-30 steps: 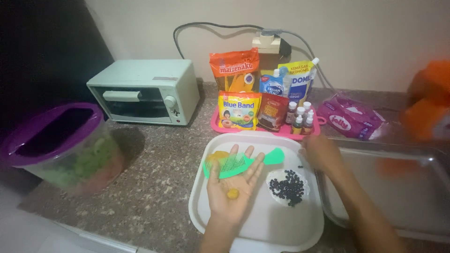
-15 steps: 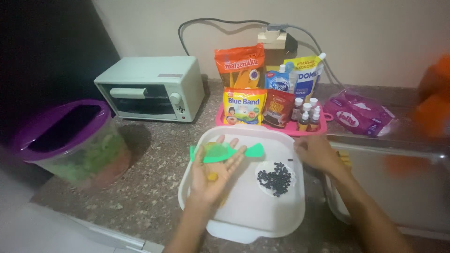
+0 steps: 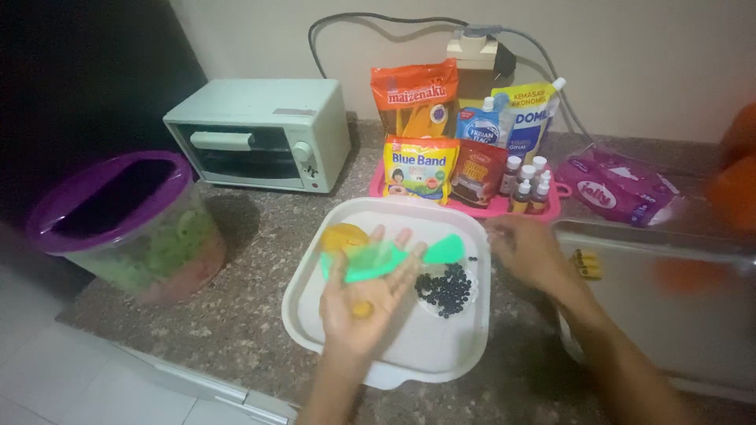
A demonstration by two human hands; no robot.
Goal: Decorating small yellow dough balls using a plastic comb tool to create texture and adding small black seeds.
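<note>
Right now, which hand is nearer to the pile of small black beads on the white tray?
Left. The left hand lies palm up on the white tray, just beside the black beads. The right hand hovers over the tray's right edge, farther off.

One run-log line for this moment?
left hand: palm up, small yellow ball | right hand: at white tray edge | dark beads on tray

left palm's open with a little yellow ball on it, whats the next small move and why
Probably bring the right hand over from the tray's right edge to the yellow ball. The ball sits loose on the open left hand, the right hand looks empty, and the dark beads lie between them.
</note>
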